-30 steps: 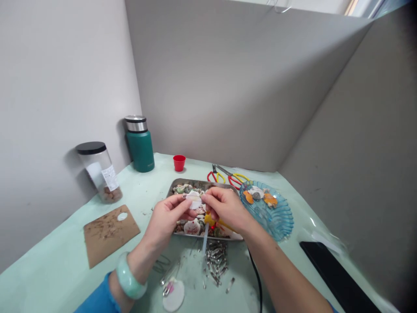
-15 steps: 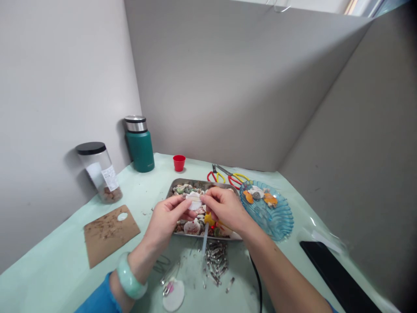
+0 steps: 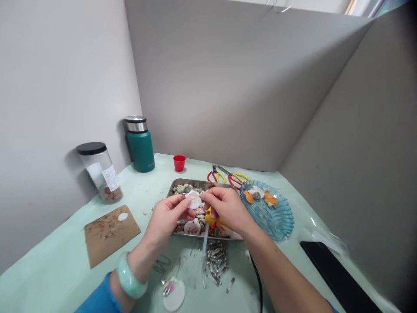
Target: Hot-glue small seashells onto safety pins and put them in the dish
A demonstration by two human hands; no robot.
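Note:
Over the tray, my left hand (image 3: 166, 215) pinches the left edge of a flat white shell (image 3: 194, 200) between thumb and fingers. A small metal piece, perhaps a safety pin, shows at my left fingertips. The thumb and forefinger of my right hand (image 3: 226, 206) close on the shell's right edge. Under my right palm is a yellow glue gun (image 3: 209, 218) with a red light and a translucent glue stick (image 3: 205, 239) sticking out towards me. I cannot tell whether my other right fingers grip it. Below them, the metal tray (image 3: 170, 188) holds many shells.
Safety pins (image 3: 216, 261) lie heaped before the tray, near a white disc (image 3: 174, 295) and black cord (image 3: 257, 274). A blue plate (image 3: 283, 217) with shells and scissors (image 3: 239, 178) are right. Cardboard (image 3: 110, 234), a jar (image 3: 100, 174), a green bottle (image 3: 140, 150) and red cup (image 3: 179, 163) stand left.
The white shell has tilted slightly in my fingers, so its face looks flatter and smoother. Both hands keep their pinch at nearly the same spot.

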